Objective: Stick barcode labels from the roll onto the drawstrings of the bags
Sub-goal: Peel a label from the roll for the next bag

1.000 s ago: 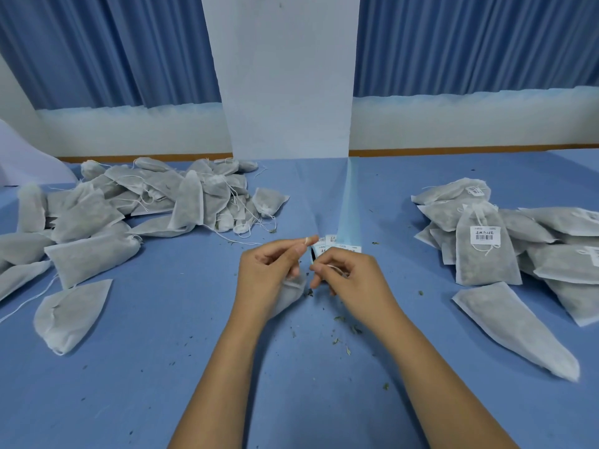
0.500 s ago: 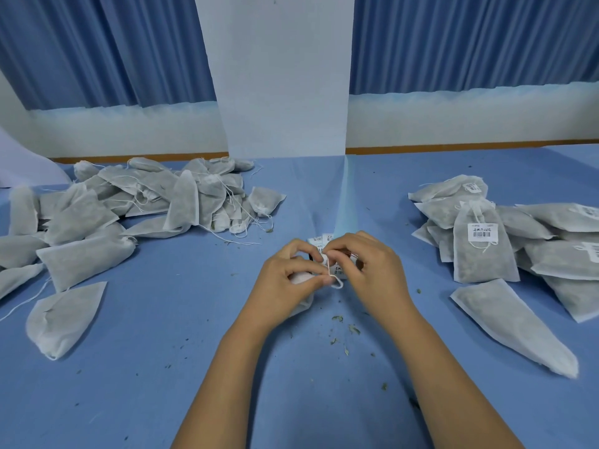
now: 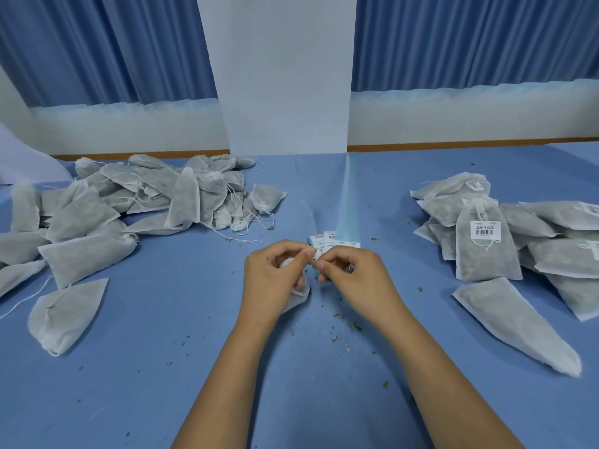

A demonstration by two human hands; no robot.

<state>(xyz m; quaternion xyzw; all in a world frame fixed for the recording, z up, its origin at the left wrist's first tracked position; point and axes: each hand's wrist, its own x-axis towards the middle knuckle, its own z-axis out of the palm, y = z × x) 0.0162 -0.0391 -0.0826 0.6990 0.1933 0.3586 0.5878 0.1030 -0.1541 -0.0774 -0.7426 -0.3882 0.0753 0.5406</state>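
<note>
Blue-covered desk [image 3: 162, 384] nearest, w/ dry herb crumbs [image 3: 343, 328] scattered btwn the two forearms, which come in from the bottom edge & converge at centre. Left hand [image 3: 275, 280] is knuckles-up, fingers curled round the neck of one bag [image 3: 299, 298]. The bag's body pokes out under the palm, down on the desk. Right hand [image 3: 356, 280] is also curled, thumb & forefinger tips meeting the left thumb tip and pinching sthg small & white. Prob. the drawstring [image 3: 313, 256], though too small to be sure.

Step in hand, I'd say: getting a label onto this bag's string. Next calls for a firm pinch so the sticker closes round the string, then the bag goes to the done side.

Just beyond the fingertips is the label strip [image 3: 334, 243], its pale backing [image 3: 348, 196] running off toward the wall. Further out, left: unlabelled pile [image 3: 146, 202]. Right: labelled pile [image 3: 486, 254], one barcode [image 3: 485, 230] facing up. Bg: white panel [image 3: 285, 76], blue curtains [image 3: 97, 43].
</note>
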